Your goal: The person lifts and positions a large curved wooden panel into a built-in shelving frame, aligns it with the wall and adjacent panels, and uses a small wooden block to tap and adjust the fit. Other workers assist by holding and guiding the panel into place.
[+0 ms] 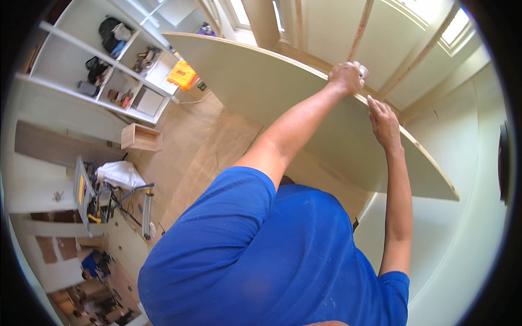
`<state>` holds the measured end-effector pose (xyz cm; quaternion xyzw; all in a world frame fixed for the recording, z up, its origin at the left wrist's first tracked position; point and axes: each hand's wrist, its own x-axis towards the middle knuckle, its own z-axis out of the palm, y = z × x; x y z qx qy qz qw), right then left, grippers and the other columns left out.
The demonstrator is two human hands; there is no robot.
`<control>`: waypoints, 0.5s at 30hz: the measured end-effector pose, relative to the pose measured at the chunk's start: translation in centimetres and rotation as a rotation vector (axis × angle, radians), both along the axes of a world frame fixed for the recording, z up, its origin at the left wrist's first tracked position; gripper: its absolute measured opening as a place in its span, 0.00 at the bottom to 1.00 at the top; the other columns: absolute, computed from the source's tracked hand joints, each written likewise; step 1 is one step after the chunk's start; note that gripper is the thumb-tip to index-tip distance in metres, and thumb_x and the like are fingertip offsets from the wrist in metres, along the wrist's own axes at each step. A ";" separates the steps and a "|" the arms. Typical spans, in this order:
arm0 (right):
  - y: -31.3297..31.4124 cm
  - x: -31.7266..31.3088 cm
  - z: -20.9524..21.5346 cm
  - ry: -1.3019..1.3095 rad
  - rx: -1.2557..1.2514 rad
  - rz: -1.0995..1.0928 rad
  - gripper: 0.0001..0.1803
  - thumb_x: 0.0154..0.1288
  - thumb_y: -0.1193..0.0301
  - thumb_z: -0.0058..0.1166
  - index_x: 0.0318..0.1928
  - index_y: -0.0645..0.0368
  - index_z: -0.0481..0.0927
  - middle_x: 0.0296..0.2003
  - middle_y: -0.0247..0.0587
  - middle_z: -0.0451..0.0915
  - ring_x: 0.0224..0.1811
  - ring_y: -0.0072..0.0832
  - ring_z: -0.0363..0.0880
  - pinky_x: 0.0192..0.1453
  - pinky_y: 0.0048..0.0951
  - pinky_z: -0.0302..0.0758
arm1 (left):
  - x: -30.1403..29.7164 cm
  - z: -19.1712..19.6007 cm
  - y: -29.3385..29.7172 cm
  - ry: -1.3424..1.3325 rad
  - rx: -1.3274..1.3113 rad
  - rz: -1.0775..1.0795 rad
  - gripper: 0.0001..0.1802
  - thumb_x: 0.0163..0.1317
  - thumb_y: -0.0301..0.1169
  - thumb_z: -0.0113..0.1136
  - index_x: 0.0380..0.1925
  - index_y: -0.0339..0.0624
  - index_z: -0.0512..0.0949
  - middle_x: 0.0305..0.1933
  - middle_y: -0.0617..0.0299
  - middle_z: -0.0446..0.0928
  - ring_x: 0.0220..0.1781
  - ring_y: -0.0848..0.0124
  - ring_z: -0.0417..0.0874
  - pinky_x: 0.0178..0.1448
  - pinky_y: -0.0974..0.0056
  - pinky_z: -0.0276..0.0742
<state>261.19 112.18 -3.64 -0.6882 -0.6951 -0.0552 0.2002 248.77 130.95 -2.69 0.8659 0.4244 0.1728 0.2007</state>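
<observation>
Tan floor point(190, 133): open wooden box point(142, 138), metal-legged stand point(147, 209). White shelving point(60, 58): black bag point(110, 32), assorted items.

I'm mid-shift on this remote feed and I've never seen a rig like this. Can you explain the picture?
There is no machine here: you see a person's own bare hands. The one picture comes from a wide fisheye camera on their head, looking down, so straight edges bend and the blue shirt fills the lower middle. Picture left is the person's left.

A large pale board stands in front of them. The left hand, at its top edge, grips a small shiny thing, too unclear to name. The right hand has its fingers at that edge.

On the floor to the left is an open wooden box; white shelves stand behind.
</observation>
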 end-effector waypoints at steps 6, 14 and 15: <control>-3.6 0.5 0.4 -0.195 -0.131 -0.008 0.44 0.69 0.69 0.63 0.82 0.52 0.58 0.81 0.38 0.62 0.82 0.37 0.59 0.84 0.44 0.56 | -0.3 1.6 -1.3 0.111 0.005 0.044 0.25 0.67 0.46 0.65 0.57 0.42 0.79 0.58 0.50 0.85 0.63 0.54 0.86 0.67 0.52 0.81; -9.7 6.1 -1.8 -0.272 -0.114 -0.097 0.46 0.71 0.65 0.61 0.84 0.51 0.53 0.84 0.35 0.54 0.87 0.35 0.48 0.89 0.46 0.46 | -0.7 3.0 -2.4 0.182 -0.035 0.069 0.27 0.67 0.46 0.63 0.61 0.45 0.79 0.62 0.53 0.84 0.67 0.58 0.83 0.71 0.56 0.78; -10.5 7.0 -2.2 -0.271 -0.089 -0.102 0.46 0.72 0.65 0.61 0.84 0.51 0.53 0.84 0.34 0.53 0.87 0.35 0.48 0.89 0.46 0.45 | -0.6 3.1 -2.4 0.182 -0.046 0.072 0.27 0.67 0.46 0.63 0.62 0.45 0.79 0.63 0.54 0.84 0.68 0.58 0.82 0.72 0.56 0.78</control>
